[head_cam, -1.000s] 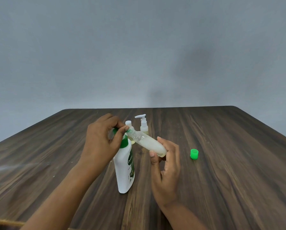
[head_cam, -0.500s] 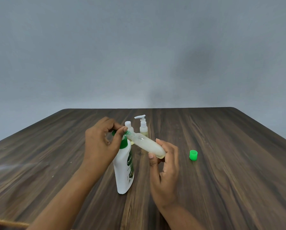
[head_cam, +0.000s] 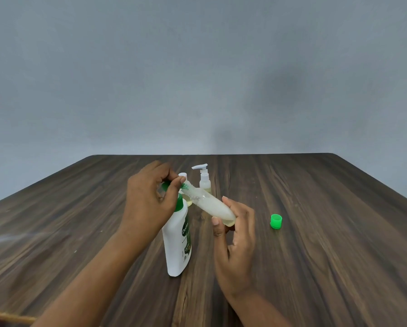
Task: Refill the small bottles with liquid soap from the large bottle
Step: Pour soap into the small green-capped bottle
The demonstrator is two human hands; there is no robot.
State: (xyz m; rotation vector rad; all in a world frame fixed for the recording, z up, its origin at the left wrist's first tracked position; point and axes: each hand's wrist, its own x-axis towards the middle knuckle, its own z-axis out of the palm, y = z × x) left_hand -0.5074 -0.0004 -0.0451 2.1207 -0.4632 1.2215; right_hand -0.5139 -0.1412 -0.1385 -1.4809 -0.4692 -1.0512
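Head view: the large bottle [head_cam: 177, 244] stands upright on the table [head_cam: 315, 256], near its middle. The left hand [head_cam: 148, 201] is curled round the large bottle's green pump top [head_cam: 179, 204], thumb and fingers closed on the spout end. The right hand [head_cam: 235, 234] pinches the base of a clear small bottle [head_cam: 211, 206] between thumb and fingers. It holds the small bottle tilted, with the open mouth raised against the spout and the base lower toward the person. Whitish soap fills the lower part of this bottle, while the neck end looks clear. Its green cap [head_cam: 276, 221] lies on the table, well apart to the right.

Two more small bottles stand just behind the large one: a pump bottle [head_cam: 204, 182] and a white-capped bottle [head_cam: 188, 201], both with yellowish liquid.

The step in hand looks like pumping soap into the tilted bottle. To do it well:
- Seat the mouth snugly over the spout tip before each press.
- Press slowly so thick soap does not spill over the rim.
- Lower the base further so the soap runs down and air can escape.
- Steady the large bottle against tipping.
- Stop short of the neck, leaving room for the cap.
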